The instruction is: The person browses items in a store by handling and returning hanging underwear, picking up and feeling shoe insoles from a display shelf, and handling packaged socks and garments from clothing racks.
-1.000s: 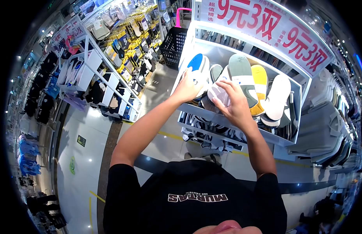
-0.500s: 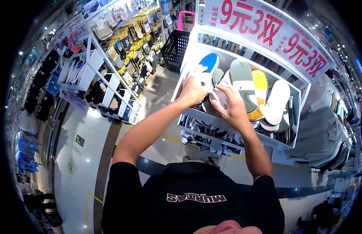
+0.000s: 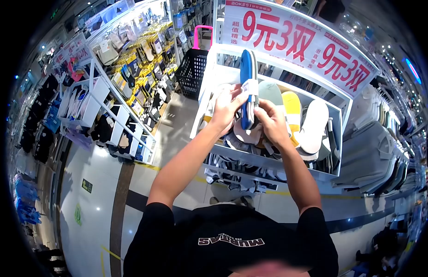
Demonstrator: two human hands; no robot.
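A blue and white banded pair of socks [image 3: 247, 69], flat and sole-shaped, is held upright and edge-on above the display bin [image 3: 269, 154]. My left hand [image 3: 229, 108] closes on its left side, with the thumb by the white paper band. On the right, my right hand [image 3: 272, 122] has thumb and fingers pressed against the lower right edge of the same pair. Just beyond my right fingers lie a grey-green pair [image 3: 269, 90], a yellow pair [image 3: 292, 104] and a white pair [image 3: 314, 121] in the bin. Below my hands, further pairs are partly covered.
A red-lettered price sign [image 3: 278, 32] stands over the back of the bin. Behind its left side is a black basket [image 3: 191, 74] with a pink handle. Racks of packaged goods [image 3: 135, 64] line the left; grey garments [image 3: 371, 152] hang at the right.
The blue pair has been lifted from the bin and turned edge-on. My right hand has come onto it beside my left. The view has shifted slightly.
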